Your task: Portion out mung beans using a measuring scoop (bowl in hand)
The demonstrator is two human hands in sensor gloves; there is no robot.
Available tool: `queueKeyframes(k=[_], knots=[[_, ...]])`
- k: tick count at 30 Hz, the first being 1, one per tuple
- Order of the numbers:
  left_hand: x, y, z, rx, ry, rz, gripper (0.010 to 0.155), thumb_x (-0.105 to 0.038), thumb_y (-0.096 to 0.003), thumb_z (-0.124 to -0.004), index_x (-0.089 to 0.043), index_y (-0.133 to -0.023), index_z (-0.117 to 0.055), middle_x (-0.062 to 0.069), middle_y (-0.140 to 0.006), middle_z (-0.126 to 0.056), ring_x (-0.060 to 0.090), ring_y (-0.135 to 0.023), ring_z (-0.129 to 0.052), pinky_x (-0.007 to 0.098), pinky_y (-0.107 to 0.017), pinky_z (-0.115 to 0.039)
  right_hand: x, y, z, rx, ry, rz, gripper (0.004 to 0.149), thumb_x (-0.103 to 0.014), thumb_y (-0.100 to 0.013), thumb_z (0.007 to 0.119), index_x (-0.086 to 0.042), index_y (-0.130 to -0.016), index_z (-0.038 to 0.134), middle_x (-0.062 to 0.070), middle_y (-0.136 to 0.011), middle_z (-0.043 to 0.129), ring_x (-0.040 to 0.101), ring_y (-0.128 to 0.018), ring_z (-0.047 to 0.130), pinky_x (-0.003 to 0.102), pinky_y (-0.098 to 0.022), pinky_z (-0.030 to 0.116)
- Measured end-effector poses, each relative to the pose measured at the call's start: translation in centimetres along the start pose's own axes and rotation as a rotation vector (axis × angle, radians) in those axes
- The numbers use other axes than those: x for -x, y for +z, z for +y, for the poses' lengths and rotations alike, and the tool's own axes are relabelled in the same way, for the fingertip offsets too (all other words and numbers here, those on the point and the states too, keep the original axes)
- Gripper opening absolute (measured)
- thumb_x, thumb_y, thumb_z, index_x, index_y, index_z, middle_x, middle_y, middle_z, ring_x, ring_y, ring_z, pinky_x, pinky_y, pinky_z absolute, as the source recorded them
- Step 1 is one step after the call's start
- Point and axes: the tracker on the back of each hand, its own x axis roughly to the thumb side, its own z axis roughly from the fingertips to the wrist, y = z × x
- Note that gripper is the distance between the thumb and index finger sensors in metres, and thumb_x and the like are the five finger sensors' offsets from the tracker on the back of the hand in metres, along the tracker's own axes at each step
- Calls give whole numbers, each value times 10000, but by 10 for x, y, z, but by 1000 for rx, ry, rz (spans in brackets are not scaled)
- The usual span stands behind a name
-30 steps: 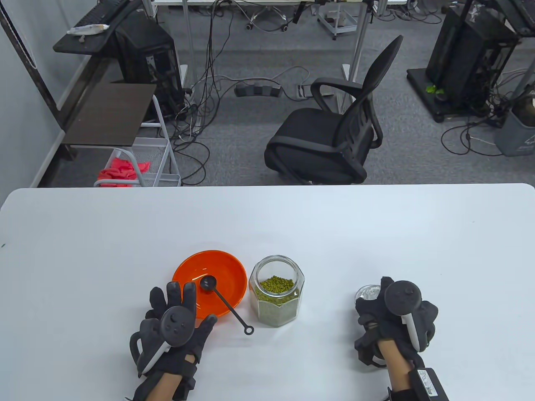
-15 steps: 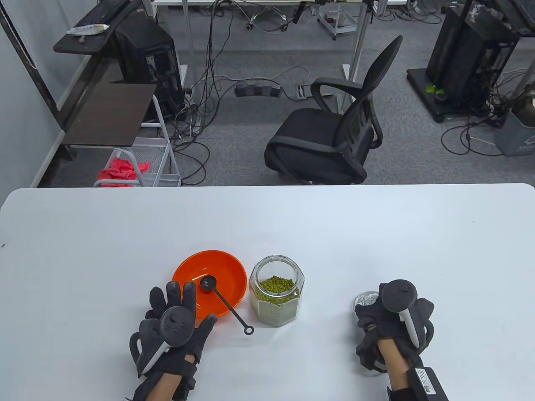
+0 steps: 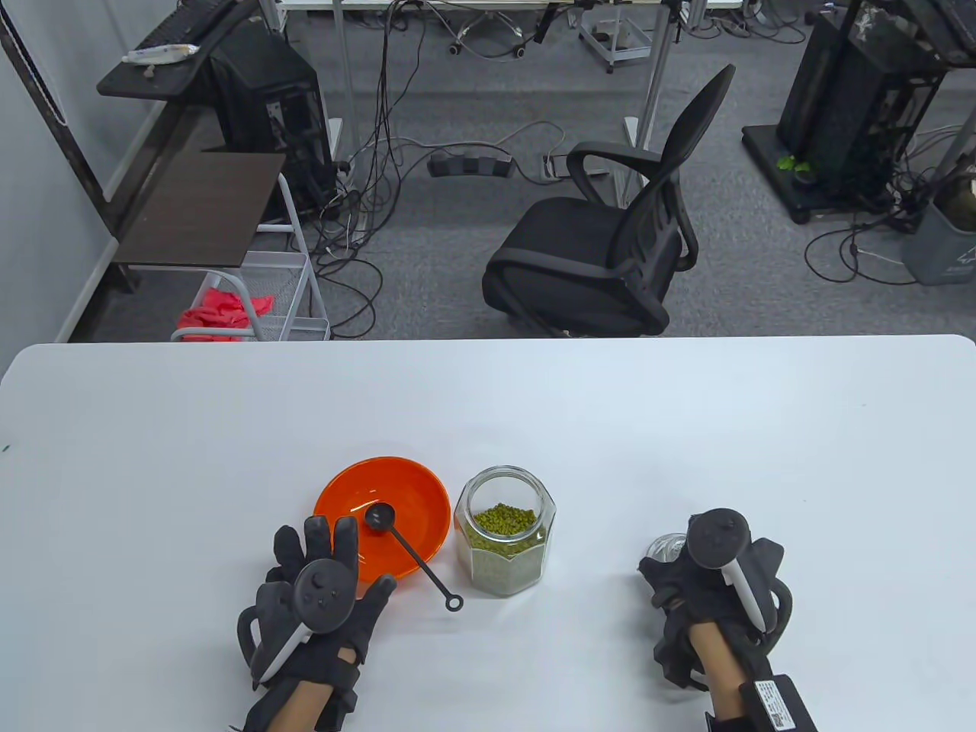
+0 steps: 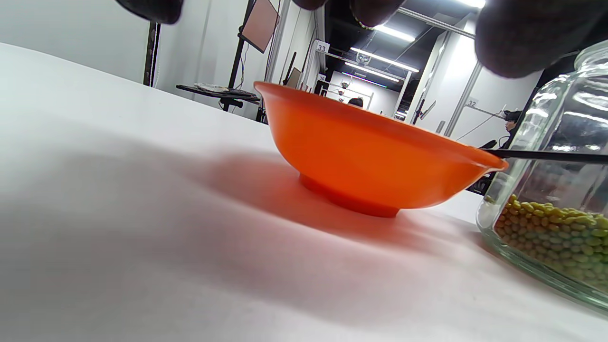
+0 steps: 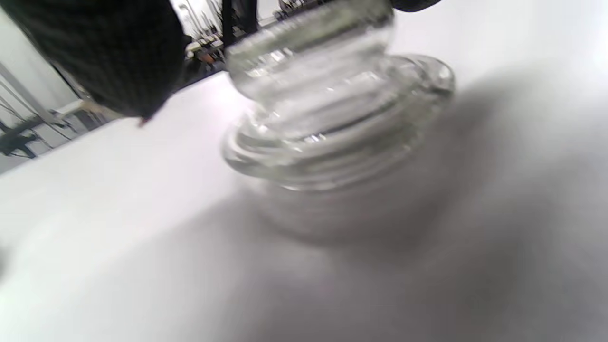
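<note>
My left hand (image 3: 316, 602) lies flat on the table (image 3: 152, 473), fingers straight and spread, fingertips at the near rim of the bowl (image 3: 412, 488). From the left wrist view I see the fingertips (image 4: 532, 38) above the rim but cannot tell whether they touch it. The bowl (image 4: 361, 147) stands upright on the table. The scoop (image 3: 412, 553) rests in it, cup down inside, its handle crossing the near right rim and sticking out over the table toward me.

Just right of the bowl stands the jar (image 3: 505, 541), lid off, partly filled with beans (image 3: 503, 522). In the left wrist view the jar (image 4: 551, 190) sits close beside the bowl.

My right hand (image 3: 713, 583) is well to the right of the jar, at the glass lid (image 3: 665, 546). In the right wrist view the lid (image 5: 332, 128) is blurred, sitting on the table with a fingertip (image 5: 118, 61) beside it. I cannot tell whether that hand grips the lid or only covers it.
</note>
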Motion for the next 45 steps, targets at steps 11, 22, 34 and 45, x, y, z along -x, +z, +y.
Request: queueKeyframes(k=[11, 22, 34, 45], knots=[[8, -13, 10, 2, 74, 101, 872, -697, -506, -609, -255, -1152, -225, 126, -1142, -185, 582, -1081, -323, 700, -717, -525, -37, 30, -13, 168, -97, -291, 866, -497, -367, 908, -118, -1040, 517, 241, -1076, 472, 564, -999, 479, 820, -629, 324], [14, -62, 20, 132, -4, 318, 969, -674, -484, -751, -175, -1139, -240, 156, -1128, -316, 469, -992, -721, 515, -641, -756, -47, 40, -12, 152, -80, -343, 857, -488, -374, 908, -114, -1040, 520, 243, -1075, 478, 569, -999, 476, 820, -629, 332], [26, -97, 9, 228, -79, 498, 927, -649, -481, -788, -114, -1116, -376, 35, -944, -762, 215, -591, -1040, 294, -396, -904, -47, 44, -20, 187, -86, -325, 847, -485, -380, 907, -113, -1039, 525, 241, -1074, 483, 567, -995, 491, 813, -636, 353], [43, -93, 8, 204, 76, 521, 696, -529, -488, -829, -88, -995, -646, -167, -534, -957, -17, -193, -1069, 173, -145, -943, -39, 39, -21, 157, -132, -285, 837, -483, -389, 900, -110, -1038, 525, 247, -1070, 488, 565, -988, 509, 810, -633, 365]])
